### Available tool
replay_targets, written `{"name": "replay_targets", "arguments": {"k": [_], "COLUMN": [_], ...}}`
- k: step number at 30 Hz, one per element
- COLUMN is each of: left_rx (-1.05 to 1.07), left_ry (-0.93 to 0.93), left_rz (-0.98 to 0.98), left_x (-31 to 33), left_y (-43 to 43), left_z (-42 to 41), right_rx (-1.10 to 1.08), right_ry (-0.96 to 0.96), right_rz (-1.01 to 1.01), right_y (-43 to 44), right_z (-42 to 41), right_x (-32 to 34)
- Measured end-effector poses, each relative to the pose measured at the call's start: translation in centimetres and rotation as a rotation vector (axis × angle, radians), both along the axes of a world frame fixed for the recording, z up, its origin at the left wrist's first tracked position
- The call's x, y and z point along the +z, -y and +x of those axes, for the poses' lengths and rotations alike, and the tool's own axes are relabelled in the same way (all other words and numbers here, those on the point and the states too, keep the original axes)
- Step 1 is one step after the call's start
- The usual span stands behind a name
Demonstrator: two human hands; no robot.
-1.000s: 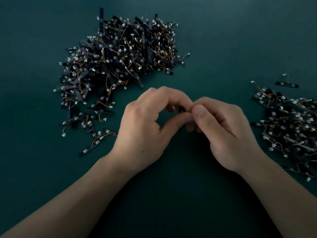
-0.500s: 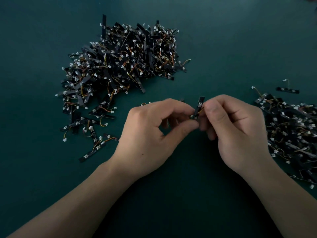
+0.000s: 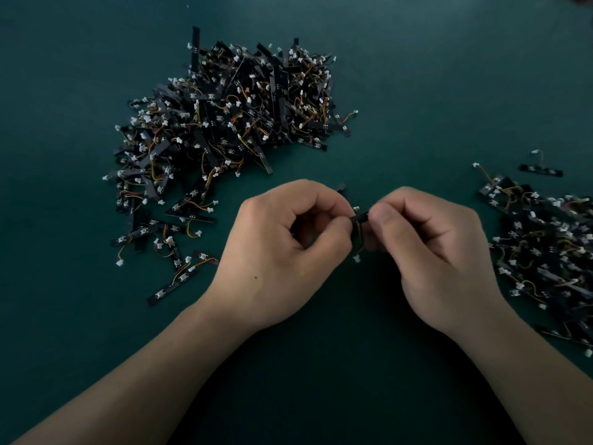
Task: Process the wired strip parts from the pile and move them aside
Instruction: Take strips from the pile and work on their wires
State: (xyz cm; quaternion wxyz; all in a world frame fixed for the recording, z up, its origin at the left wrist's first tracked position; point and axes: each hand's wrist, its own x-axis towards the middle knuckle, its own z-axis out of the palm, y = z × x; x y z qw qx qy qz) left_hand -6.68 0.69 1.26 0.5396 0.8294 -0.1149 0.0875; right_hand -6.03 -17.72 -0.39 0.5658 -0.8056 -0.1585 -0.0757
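A big pile of black wired strip parts [image 3: 231,123] with white connectors and orange wires lies at the upper left of the dark green table. One wired strip part [image 3: 358,231] is pinched between both hands at the centre, its wire and a white connector dangling below. My left hand [image 3: 282,252] grips it with thumb and forefinger from the left. My right hand [image 3: 430,252] pinches its black end from the right. A second, smaller heap of strip parts [image 3: 545,248] sits at the right edge.
Loose strips [image 3: 179,277] are scattered below the big pile, close to my left wrist. A single strip [image 3: 540,170] lies apart above the right heap. Bare green table [image 3: 417,91] stretches between the two heaps and toward the near edge.
The strip stood upright between my fingertips half a second ago; now it hangs lower with its wire and connector dangling. Both hands have shifted slightly and stay together.
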Motion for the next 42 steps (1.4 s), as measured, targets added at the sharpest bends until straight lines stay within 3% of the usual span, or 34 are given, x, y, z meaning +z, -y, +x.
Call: {"name": "replay_targets", "arguments": {"k": [8,13,23,42], "left_rx": [-0.056,-0.151,-0.052,-0.027], "left_ry": [-0.026,-0.055,-0.037,-0.023], "left_rz": [0.022,-0.089,-0.006,0.026], "left_x": [0.01,0.06,0.23,0.18], "left_y": [-0.15,-0.43,-0.11,-0.06], "left_z": [0.04,0.12,-0.01,0.1], "right_rx": [-0.016,0.024,0.013,0.022], "right_ry": [-0.002,-0.022,-0.017,-0.057], "right_rz": [0.045,0.011,-0.109,-0.099], "right_y": [0.13,0.07,-0.11,-0.05], "right_z": [-0.02,-0.07,-0.26,-0.27], "right_x": [0.12,0.19,0.2,0.46]}}
